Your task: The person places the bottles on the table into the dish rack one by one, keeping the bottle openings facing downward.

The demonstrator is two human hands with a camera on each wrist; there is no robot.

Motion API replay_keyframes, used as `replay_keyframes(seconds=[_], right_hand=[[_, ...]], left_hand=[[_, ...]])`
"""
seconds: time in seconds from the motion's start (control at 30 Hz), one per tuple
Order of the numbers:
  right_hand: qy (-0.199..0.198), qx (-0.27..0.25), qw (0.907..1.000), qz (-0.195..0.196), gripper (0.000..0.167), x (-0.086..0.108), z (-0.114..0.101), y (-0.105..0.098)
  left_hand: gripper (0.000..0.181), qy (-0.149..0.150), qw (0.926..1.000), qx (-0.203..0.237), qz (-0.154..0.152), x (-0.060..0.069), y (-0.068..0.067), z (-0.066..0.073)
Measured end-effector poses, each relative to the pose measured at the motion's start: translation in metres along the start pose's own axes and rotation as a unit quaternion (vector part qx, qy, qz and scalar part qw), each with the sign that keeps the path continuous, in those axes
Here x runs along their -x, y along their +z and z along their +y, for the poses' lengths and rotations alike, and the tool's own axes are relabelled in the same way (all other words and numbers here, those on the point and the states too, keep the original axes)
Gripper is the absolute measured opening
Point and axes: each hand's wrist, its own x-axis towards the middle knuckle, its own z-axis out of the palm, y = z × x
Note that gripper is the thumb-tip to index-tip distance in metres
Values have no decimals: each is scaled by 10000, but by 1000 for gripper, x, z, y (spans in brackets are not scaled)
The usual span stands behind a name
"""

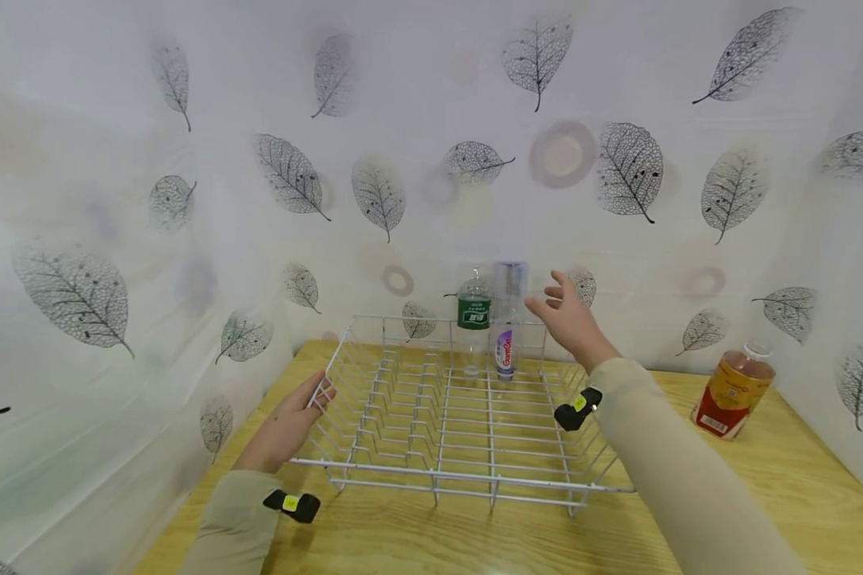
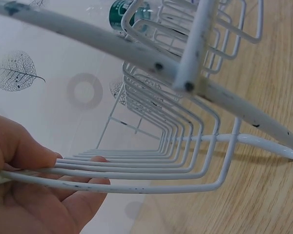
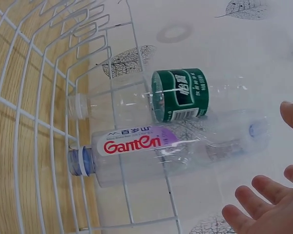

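Observation:
A white wire dish rack stands on the wooden table. At its left side my left hand grips the wires, thumb on one face and fingers on the other, as the left wrist view shows. Two clear plastic bottles stand upside down, caps low, against the rack's back: a green-labelled bottle and a Ganten bottle with a purple and white label. My right hand is just right of the Ganten bottle's raised base, apart from it, fingers spread and holding nothing.
On the table, right of the rack, stands a bottle with a yellow and red label, its top upward. A leaf-patterned sheet hangs behind the rack and along the left side.

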Motion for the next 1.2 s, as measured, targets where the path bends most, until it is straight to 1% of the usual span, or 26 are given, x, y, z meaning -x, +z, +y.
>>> replay_keyframes(seconds=[0.07, 0.4, 0.57, 0.73, 0.93, 1.07, 1.2], right_hand=[[1, 1, 10000, -32, 94, 4, -2, -5], [-311, -44, 9995, -86, 99, 27, -2, -34], [-318, 42, 9995, 13, 98, 39, 2, -51], [-381, 218, 9989, 160, 97, 53, 8, -66], [-488, 65, 9983, 303, 93, 70, 15, -84], [-374, 100, 9985, 394, 93, 84, 23, -94], [-255, 238, 9981, 513, 91, 102, 35, -104]], left_hand=[[59, 26, 10000, 5, -11, 0, 0, 0], [60, 40, 10000, 59, -26, 3, 1, 2], [60, 85, 9999, 56, -23, 1, 1, 1], [59, 47, 10000, 74, 12, -1, 1, -3], [59, -24, 10000, 78, 34, 0, 1, -3], [59, -23, 10000, 57, 52, 1, 0, -2], [59, 2, 9999, 114, -1, 0, 1, -2]])
